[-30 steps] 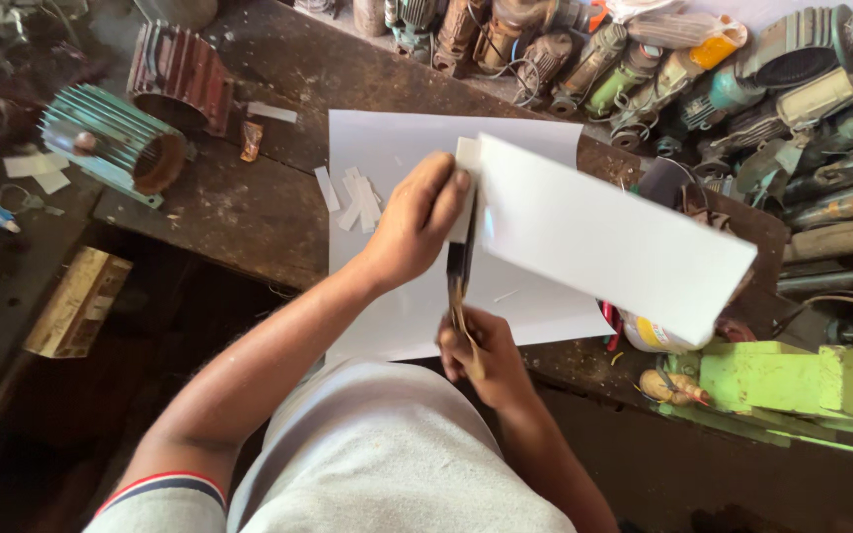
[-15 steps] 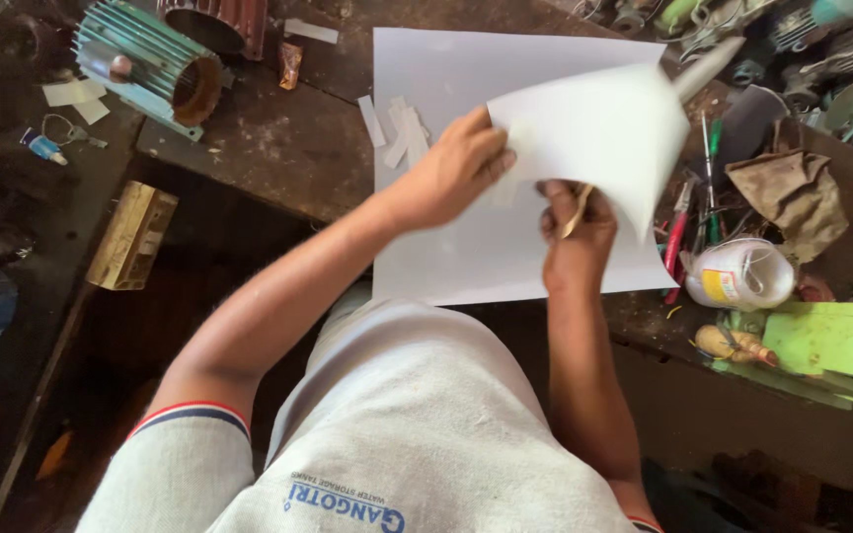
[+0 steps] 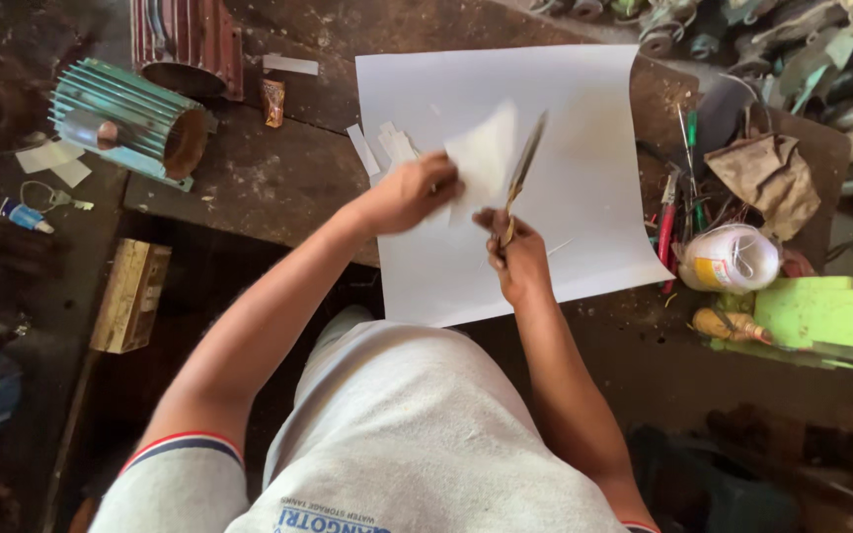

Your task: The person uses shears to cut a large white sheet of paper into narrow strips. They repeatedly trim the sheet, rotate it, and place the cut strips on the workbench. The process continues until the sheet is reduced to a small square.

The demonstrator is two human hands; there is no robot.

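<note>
Left hand (image 3: 409, 192) pinching small paper piece (image 3: 486, 156) taut; right hand (image 3: 517, 259) gripping scissors (image 3: 525, 163), blades closing. Advising short, straight snips w/ paper steady.

Dark, stained wooden workbench (image 3: 278, 188), scuffed and dusty, lit evenly by soft daylight from above. Green finned motor housing (image 3: 125, 120) at far left edge, red finned housing (image 3: 185, 44) just behind it. Row of worn motor parts (image 3: 742, 30) along back right. White spool of thread (image 3: 728, 259) near bright green block (image 3: 826, 314) at right. Wooden block (image 3: 130, 296) below bench on dim, cluttered floor (image 3: 12, 296).
</note>
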